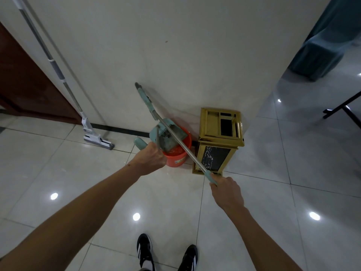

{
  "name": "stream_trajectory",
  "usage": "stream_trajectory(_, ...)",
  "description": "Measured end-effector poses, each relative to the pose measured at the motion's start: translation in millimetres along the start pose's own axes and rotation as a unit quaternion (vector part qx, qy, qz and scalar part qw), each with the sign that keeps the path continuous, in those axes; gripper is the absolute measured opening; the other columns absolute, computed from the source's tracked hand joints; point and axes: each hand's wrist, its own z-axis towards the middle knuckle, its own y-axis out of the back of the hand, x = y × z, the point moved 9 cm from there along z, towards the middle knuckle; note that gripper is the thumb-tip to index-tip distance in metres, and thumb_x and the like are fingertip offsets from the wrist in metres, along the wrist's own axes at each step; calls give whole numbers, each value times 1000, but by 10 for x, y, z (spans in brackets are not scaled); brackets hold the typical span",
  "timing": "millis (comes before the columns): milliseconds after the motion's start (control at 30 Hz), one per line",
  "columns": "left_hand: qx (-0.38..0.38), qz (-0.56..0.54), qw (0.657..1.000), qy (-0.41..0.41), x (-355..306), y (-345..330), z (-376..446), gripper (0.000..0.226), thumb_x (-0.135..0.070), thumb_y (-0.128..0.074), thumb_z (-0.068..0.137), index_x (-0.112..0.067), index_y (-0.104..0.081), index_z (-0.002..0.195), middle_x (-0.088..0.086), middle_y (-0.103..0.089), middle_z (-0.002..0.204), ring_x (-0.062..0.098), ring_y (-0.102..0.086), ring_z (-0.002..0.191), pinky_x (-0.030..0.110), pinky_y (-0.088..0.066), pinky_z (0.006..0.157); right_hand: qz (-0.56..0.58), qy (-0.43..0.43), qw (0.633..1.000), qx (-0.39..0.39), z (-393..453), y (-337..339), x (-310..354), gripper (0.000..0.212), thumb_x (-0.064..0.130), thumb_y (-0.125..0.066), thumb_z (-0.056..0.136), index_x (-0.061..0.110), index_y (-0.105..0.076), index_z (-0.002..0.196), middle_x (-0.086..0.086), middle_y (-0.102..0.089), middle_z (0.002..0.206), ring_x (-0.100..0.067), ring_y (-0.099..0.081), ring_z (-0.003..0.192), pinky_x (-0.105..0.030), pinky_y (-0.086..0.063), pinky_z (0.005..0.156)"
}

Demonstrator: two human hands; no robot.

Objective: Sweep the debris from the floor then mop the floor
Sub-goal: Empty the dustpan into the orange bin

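Broom: my right hand (227, 190) is wrapped round the teal grip at the end of the broom's (181, 145) metal pole; the pole runs up and left across the orange bucket (176, 153), and the teal head end rests against the white wall (175, 45).
Dustpan: my left hand (154, 157) is closed round the dustpan's (170, 136) upright handle; the teal pan sits tipped over the mouth of the bucket, touching its rim as far as I can tell.
Bucket: stands on the tiled floor (58, 163) at the foot of the wall, just beside the gold bin (220, 139), apart from it by a thin gap.
Mop: the flat mop (97, 140) leans on the wall near the brown door (25, 85), its head on the floor, well to the left of the bucket, untouched.
Debris: I see none on the tiles in front of my shoes (166, 251); whether anything lies in the pan or bucket I cannot tell.
Step in hand: I judge this to be the sweeping stage at the bucket, either emptying the pan or handling the broom and pan together there.
Next move calls for: keeping the pan steady over the bucket so nothing spills, then standing both tools safely before I reach left for the mop.
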Motion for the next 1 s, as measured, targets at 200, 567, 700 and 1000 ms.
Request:
stream_trajectory(200,-2,-42,999,-7,21,36,-28,43,-10,-96,42,-7,-57,60,12,-49,51,25,-44,40,34,-25,48,7,-16,1000,-11,72,0,12,33,32,-60,98,26,-61,130,9,-51,82,-8,-49,61,-18,-43,62)
stream_trajectory(567,38,35,998,-22,61,-28,3,19,-15,-82,70,-15,-63,70,4,-55,58,21,-42,50,34,-31,53,-2,6,1000,-11,107,22,108,26,29,-60,97,25,-63,122,8,-51,81,-9,-53,67,-21,-48,64)
stream_trajectory(700,15,11,1000,-15,38,90,-2,38,-13,-94,45,-8,-60,60,11,-45,51,27,-28,51,37,-29,52,2,14,1000,-16,91,27,147,27,29,-59,98,26,-62,124,9,-52,80,-7,-52,63,-21,-48,61)
stream_trajectory(1000,35,32,999,-11,86,101,91,34,-18,-92,47,-9,-61,59,11,-52,52,27,-43,48,40,-30,60,-4,-7,1000,11,86,1,59,25,29,-57,99,25,-61,122,5,-57,87,-10,-55,69,-23,-50,66)
